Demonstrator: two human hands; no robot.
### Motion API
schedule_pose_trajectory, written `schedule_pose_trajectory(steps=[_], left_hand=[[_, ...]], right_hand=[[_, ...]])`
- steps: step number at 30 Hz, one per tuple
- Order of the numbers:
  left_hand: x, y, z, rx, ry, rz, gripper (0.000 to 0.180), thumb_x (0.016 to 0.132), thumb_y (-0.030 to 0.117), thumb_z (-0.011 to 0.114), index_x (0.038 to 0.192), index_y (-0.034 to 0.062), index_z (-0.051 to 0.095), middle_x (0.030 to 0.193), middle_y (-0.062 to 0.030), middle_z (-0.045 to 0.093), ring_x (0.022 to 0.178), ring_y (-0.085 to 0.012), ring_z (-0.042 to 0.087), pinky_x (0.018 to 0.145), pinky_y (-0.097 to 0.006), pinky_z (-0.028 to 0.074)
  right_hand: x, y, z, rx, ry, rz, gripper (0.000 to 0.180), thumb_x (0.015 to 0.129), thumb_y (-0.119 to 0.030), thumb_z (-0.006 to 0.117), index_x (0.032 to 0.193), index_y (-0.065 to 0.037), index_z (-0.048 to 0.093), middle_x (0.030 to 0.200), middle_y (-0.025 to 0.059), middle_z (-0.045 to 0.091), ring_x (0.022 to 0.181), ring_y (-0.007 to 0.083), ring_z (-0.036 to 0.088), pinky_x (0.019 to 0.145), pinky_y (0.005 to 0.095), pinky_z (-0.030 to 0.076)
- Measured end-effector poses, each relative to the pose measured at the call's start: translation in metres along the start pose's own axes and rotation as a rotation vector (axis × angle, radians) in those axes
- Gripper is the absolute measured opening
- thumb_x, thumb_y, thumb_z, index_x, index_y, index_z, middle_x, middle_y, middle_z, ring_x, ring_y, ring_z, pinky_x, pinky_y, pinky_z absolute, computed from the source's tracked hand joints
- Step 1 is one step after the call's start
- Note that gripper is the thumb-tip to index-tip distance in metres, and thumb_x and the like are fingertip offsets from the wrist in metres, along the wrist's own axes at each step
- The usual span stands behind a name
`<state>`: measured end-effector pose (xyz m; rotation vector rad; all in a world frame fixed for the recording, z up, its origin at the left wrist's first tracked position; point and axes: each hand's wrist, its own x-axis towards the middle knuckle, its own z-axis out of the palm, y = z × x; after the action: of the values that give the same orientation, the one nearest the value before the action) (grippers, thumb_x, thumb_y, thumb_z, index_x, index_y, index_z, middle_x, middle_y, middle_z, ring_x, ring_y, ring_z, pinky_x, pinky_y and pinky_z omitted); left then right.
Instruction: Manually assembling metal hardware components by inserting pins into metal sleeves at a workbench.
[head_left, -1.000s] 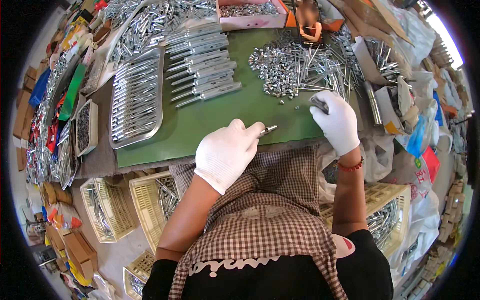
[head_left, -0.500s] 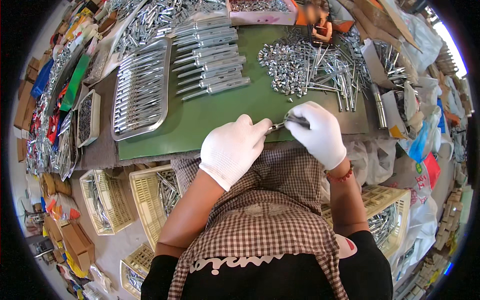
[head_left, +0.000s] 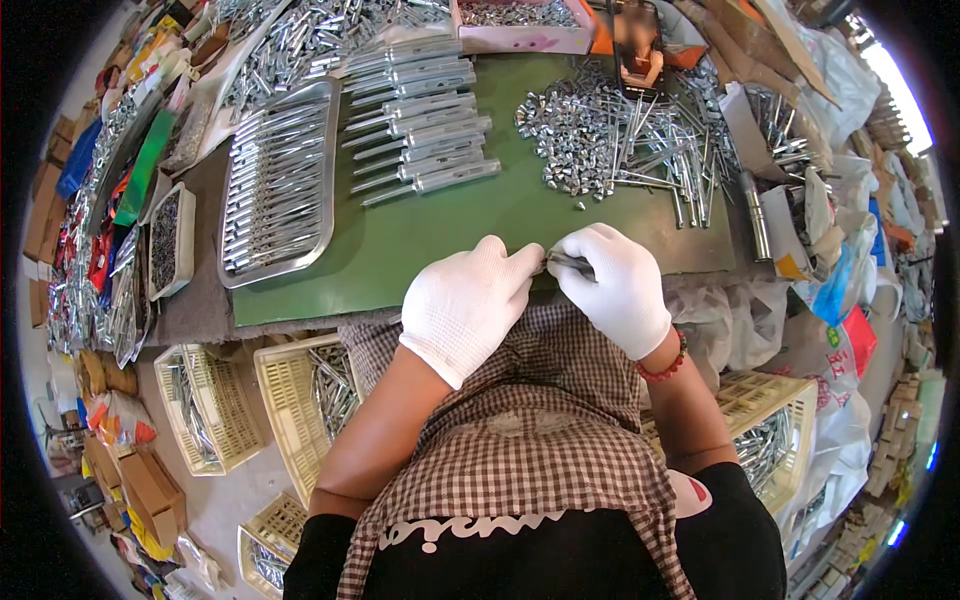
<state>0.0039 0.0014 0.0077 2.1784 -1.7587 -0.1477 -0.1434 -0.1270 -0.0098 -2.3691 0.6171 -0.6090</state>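
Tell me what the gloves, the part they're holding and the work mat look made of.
Left hand and right hand wear white knitted fabric gloves, likely cotton. The small part between them looks like grey metal, glinting. The green mat seems smooth plastic or rubber, matte.

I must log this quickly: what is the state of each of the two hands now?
Left hand: closed, pinching one end of a small metal part.
Right hand: closed on the same metal part.

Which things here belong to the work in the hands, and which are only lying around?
In use:
- left hand and right hand, both gloved, pinching a small metal part between them
- pile of small metal pieces and rods on the green mat
- row of finished metal pieces

Lying about:
- metal tray
- yellow baskets
- plastic bags
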Motion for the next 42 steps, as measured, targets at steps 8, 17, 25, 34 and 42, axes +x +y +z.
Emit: schedule_pose_trajectory(steps=[8, 17, 25, 34, 42], left_hand=[[0.003, -0.002, 0.001, -0.004, -0.038, 0.002, 0.021, 0.091, 0.022, 0.061, 0.111, 0.0193, 0.067, 0.081, -0.0074, 0.061, 0.068, -0.0290, 0.066, 0.058, -0.041, 0.053], [-0.001, -0.003, 0.003, 0.012, 0.012, 0.036, 0.023, 0.091, 0.022, 0.062, 0.112, 0.0176, 0.068, 0.082, -0.0071, 0.061, 0.067, -0.0277, 0.066, 0.057, -0.040, 0.053], [-0.002, -0.004, 0.003, 0.062, -0.015, 0.116, 0.028, 0.094, 0.020, 0.060, 0.121, 0.0158, 0.064, 0.084, -0.0098, 0.061, 0.068, -0.0266, 0.067, 0.057, -0.040, 0.055], [-0.001, -0.006, 0.010, 0.100, 0.034, 0.102, 0.025, 0.093, 0.025, 0.063, 0.118, 0.0201, 0.066, 0.078, -0.0069, 0.057, 0.063, -0.0260, 0.064, 0.054, -0.040, 0.052], [0.003, 0.001, 0.003, 0.099, 0.001, 0.103, 0.022, 0.094, 0.025, 0.062, 0.115, 0.0195, 0.066, 0.074, -0.0060, 0.057, 0.061, -0.0263, 0.064, 0.053, -0.039, 0.052]], right_hand=[[-0.002, -0.004, 0.001, -0.124, 0.015, 0.023, 0.009, 0.083, -0.016, 0.072, 0.090, -0.011, 0.067, 0.084, 0.0083, 0.065, 0.074, 0.0307, 0.065, 0.065, 0.0407, 0.052], [0.006, -0.005, -0.004, -0.078, -0.066, 0.029, 0.011, 0.083, -0.017, 0.072, 0.088, -0.010, 0.064, 0.084, 0.0098, 0.065, 0.075, 0.0326, 0.065, 0.067, 0.0434, 0.052], [0.024, 0.004, -0.020, -0.107, -0.311, -0.005, 0.019, 0.086, -0.024, 0.070, 0.087, -0.007, 0.061, 0.080, 0.0128, 0.063, 0.078, 0.0350, 0.064, 0.067, 0.0447, 0.050], [0.018, -0.004, -0.024, 0.091, -0.193, 0.126, 0.022, 0.083, -0.023, 0.076, 0.089, -0.005, 0.065, 0.080, 0.0098, 0.066, 0.071, 0.0221, 0.065, 0.066, 0.0346, 0.051], [0.037, -0.001, 0.020, 1.720, 0.222, 0.227, 0.051, 0.105, -0.043, 0.039, 0.073, -0.005, 0.050, 0.057, -0.0025, 0.033, 0.048, 0.0102, 0.027, 0.045, 0.0271, 0.021]])
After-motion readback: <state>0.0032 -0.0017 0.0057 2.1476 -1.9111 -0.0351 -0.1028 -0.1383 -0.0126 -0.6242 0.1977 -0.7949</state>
